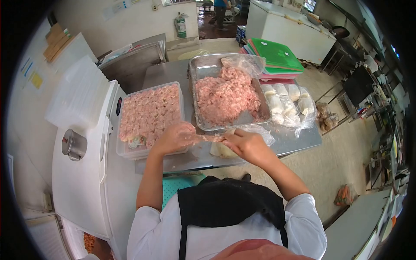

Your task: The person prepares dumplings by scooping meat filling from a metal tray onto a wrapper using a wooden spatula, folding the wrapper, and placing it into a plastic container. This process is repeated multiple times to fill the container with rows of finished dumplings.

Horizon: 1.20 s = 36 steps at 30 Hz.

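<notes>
My right hand [247,146] is closed around the end of a narrow flat spatula [208,138] smeared with meat. The spatula's other end reaches my left hand [172,138], which is curled around some minced meat, its fingers partly hidden. Under my right hand lies a pale stack of dough wrappers [222,150] beside clear plastic. Just beyond my hands stands a metal tray [203,126] heaped with pink minced meat [225,97]. To the left, a clear plastic container [182,102] holds rows of meat dumplings [149,108], with a small gap near its front.
Bagged white wrapper rolls [288,104] lie at the table's right, with green and pink trays [277,56] stacked behind. A white freezer [80,177] with a metal pot [74,145] stands left. Another person [219,13] is far back; someone's arm [102,250] shows lower left.
</notes>
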Each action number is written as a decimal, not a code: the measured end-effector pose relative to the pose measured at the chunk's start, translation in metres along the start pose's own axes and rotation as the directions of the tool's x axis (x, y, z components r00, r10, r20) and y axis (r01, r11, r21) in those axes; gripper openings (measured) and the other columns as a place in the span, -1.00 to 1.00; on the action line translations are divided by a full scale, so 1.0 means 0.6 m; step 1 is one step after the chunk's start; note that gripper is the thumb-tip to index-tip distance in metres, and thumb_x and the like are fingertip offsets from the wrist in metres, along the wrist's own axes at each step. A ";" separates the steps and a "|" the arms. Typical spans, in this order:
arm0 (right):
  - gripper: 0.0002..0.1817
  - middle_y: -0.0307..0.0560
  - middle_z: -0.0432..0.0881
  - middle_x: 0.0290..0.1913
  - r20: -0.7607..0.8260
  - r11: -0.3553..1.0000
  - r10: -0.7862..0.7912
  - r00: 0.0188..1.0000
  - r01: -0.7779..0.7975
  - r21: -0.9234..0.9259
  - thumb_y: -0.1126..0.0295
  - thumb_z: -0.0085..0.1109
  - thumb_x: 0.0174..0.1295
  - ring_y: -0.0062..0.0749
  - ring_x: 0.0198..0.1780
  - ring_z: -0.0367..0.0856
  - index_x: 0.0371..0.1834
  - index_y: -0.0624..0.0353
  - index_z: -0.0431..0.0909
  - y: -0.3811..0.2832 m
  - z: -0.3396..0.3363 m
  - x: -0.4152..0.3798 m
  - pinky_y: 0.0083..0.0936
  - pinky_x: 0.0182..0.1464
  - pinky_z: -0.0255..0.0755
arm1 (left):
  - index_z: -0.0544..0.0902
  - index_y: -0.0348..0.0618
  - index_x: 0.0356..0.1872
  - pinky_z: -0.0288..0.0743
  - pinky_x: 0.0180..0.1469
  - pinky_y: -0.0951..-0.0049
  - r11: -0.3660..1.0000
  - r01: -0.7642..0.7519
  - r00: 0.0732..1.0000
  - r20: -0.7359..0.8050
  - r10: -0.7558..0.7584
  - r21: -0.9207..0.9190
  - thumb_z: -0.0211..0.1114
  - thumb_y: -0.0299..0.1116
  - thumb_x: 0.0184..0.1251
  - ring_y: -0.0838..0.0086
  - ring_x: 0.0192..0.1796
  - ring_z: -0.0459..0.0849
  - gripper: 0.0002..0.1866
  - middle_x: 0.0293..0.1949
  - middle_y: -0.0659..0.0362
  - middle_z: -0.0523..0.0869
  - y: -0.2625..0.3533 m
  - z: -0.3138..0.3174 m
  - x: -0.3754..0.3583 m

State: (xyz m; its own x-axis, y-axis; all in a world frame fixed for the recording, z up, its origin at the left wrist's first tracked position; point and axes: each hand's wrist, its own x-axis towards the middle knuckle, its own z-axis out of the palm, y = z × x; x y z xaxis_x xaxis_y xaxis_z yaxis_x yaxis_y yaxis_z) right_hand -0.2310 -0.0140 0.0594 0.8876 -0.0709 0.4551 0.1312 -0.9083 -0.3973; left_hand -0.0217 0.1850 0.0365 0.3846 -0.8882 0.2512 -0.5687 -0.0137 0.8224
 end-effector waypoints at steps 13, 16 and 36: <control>-0.72 0.03 0.66 -0.29 0.086 0.852 0.309 0.947 -0.316 0.418 0.27 0.16 0.31 -0.28 -0.29 0.59 -0.07 0.23 0.63 0.041 -0.017 -0.027 -0.42 -0.18 0.44 | 0.52 -0.14 0.09 0.47 -0.19 0.58 0.971 0.124 0.987 -0.077 -0.142 -0.204 0.50 -0.43 0.01 0.63 -0.29 0.57 -0.45 -0.33 0.29 0.67 0.013 -0.009 -0.012; -0.72 -0.02 0.69 -0.23 0.195 0.780 0.408 0.892 -0.452 0.432 0.27 0.14 0.35 -0.43 -0.19 0.59 -0.06 0.26 0.63 0.039 -0.003 -0.040 -0.49 -0.08 0.44 | 0.57 -0.14 0.04 0.48 -0.19 0.57 0.997 0.077 0.995 -0.062 -0.078 -0.027 0.49 -0.41 0.04 0.65 -0.29 0.58 -0.52 -0.31 0.29 0.69 0.000 -0.006 -0.011; -0.71 -0.12 0.65 -0.31 0.213 0.727 0.467 0.858 -0.510 0.460 0.29 0.15 0.34 -0.53 -0.27 0.51 -0.02 0.26 0.62 -0.003 0.055 -0.056 -0.54 -0.17 0.41 | 0.63 -0.32 -0.27 0.56 -0.23 0.33 0.998 -0.016 0.894 -0.446 0.044 0.068 0.54 -0.29 -0.02 0.18 -0.32 0.71 -0.63 -0.38 -0.04 0.71 -0.117 0.066 -0.009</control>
State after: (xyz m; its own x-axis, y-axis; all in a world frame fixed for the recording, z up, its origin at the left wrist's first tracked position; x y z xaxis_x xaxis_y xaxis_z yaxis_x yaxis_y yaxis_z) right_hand -0.2466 0.0033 0.0186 0.9172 -0.3969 0.0352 -0.1538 -0.4341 -0.8876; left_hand -0.0126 0.1726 -0.0426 0.6430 -0.5896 0.4887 -0.6225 -0.0307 0.7820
